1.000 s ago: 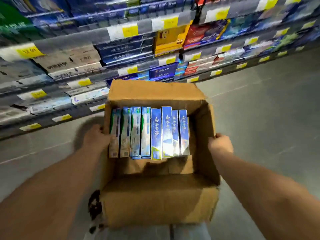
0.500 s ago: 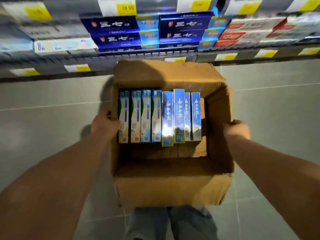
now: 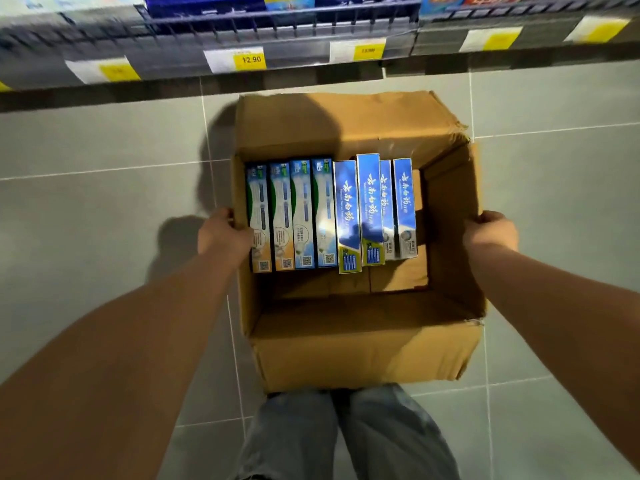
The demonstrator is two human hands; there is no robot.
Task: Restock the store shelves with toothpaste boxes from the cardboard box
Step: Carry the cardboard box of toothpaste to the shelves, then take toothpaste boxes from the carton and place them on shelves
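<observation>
The left hand (image 3: 225, 233) is closed round the top edge of the left wall of the open brown cardboard box (image 3: 349, 348), and the right hand (image 3: 490, 230) grips the right wall's edge in the same way, both arms stretched forward and down. Inside, eight long toothpaste boxes (image 3: 332, 213) stand on edge in a row against the far side, four white-and-green ones at the left and four blue ones at the right; the near half of the box floor is bare cardboard.

Compared with a second ago, the box has come lower and squarer to the shelving, and the tiers that filled the view then have slid to its top edge. I judge the box is being set down in front of the bottom shelf, with unloading not yet begun; whether it touches the floor I cannot tell.

Below lies a grey tiled floor (image 3: 86, 202). The dark metal shelf (image 3: 294, 27) carries yellow-and-white price labels (image 3: 251, 59), and blue jeans legs (image 3: 346, 438) show beneath the box.
</observation>
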